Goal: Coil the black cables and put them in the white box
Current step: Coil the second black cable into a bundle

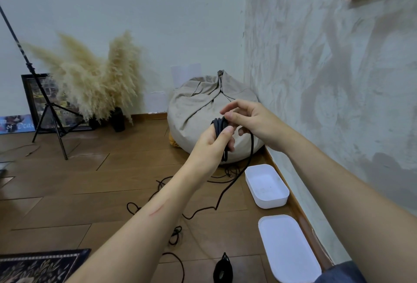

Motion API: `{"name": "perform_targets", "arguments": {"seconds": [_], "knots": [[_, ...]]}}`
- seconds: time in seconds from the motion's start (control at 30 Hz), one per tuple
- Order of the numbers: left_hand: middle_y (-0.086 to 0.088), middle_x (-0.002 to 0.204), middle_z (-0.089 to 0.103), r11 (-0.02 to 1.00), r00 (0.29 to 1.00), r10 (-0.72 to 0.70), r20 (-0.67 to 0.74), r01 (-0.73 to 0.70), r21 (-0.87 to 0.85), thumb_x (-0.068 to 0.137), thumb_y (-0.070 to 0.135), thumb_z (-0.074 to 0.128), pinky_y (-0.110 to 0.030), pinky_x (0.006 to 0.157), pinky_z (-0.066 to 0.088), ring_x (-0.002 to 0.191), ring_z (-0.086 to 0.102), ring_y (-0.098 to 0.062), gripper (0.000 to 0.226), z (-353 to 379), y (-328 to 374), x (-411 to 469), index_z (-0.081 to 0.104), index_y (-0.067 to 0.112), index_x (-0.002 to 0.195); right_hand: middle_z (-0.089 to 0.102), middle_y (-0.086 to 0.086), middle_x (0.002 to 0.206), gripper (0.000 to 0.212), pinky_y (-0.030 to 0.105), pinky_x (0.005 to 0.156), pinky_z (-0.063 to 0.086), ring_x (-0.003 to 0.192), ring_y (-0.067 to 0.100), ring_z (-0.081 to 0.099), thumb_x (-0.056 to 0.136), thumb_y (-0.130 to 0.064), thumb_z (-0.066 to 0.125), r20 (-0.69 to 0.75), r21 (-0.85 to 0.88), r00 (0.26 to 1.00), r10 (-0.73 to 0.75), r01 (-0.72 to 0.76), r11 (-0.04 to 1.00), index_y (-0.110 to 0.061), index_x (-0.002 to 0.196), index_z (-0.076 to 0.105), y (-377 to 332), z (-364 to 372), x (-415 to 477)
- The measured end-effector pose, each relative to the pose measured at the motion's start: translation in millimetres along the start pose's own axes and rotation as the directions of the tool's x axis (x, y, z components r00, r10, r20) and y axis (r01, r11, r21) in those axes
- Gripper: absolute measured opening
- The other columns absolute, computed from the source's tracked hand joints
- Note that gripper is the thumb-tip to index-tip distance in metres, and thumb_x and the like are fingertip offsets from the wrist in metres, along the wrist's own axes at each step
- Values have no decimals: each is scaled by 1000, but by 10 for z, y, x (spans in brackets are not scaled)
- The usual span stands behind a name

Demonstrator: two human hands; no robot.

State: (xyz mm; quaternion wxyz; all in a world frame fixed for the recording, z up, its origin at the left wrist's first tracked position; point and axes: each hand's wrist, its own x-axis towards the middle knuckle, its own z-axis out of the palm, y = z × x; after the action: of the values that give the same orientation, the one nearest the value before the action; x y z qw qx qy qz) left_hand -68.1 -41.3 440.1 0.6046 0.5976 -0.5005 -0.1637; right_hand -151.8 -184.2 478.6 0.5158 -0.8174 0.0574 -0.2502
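My left hand grips a bundle of black cable coils held up in front of the beanbag. My right hand pinches the same cable at the top of the coils. A loose length of this black cable hangs from my right hand and trails across the wooden floor. More black cable lies in loops on the floor under my left forearm. The open white box stands on the floor by the right wall, with nothing in it.
A white lid lies on the floor nearer to me than the box. A beige beanbag fills the corner. Pampas grass, a tripod stand, a dark rug and a small black object are around.
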Motion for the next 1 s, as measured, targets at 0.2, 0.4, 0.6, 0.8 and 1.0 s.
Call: {"name": "perform_targets", "arguments": {"seconds": [0.2,0.4,0.6,0.8,1.0], "knots": [[7,72,50,1000,1000,-15,-19,14,-24,109,20,45,-42,86,53,71,52,-8,22,-36,49,-16,60,10,121,69,-6,84,17,23,66,45,77,5,61,104,-18,53,33,24,999,11,-12,1000,-7,112,63,11,32,-7],[1,73,43,1000,999,-4,45,4,-3,110,27,41,-38,78,45,72,43,-18,25,-33,117,-72,54,10,99,55,1,68,11,24,56,34,62,16,41,94,-24,70,-35,51,999,30,-28,998,-15,91,64,-6,-103,-16],[2,69,45,982,990,-35,139,60,-179,105,29,41,-31,71,44,64,45,-12,27,18,238,-39,53,5,103,56,2,78,9,23,62,36,65,11,45,92,-17,66,-15,248,1000,10,-6,969,-11,94,60,-19,-121,-6],[3,70,49,949,996,35,76,-9,-316,104,24,46,-26,68,47,67,49,-12,22,-134,382,70,53,4,98,62,-3,82,16,26,71,48,70,10,55,104,-24,50,72,504,990,124,-143,852,-26,110,65,143,207,-24],[6,70,53,936,993,-26,-117,-17,-350,109,14,41,-25,74,50,67,52,-9,17,-201,244,208,55,5,106,63,13,85,23,46,80,56,69,25,56,110,-34,37,150,231,957,249,-279,932,-25,101,57,266,682,-54]]}}
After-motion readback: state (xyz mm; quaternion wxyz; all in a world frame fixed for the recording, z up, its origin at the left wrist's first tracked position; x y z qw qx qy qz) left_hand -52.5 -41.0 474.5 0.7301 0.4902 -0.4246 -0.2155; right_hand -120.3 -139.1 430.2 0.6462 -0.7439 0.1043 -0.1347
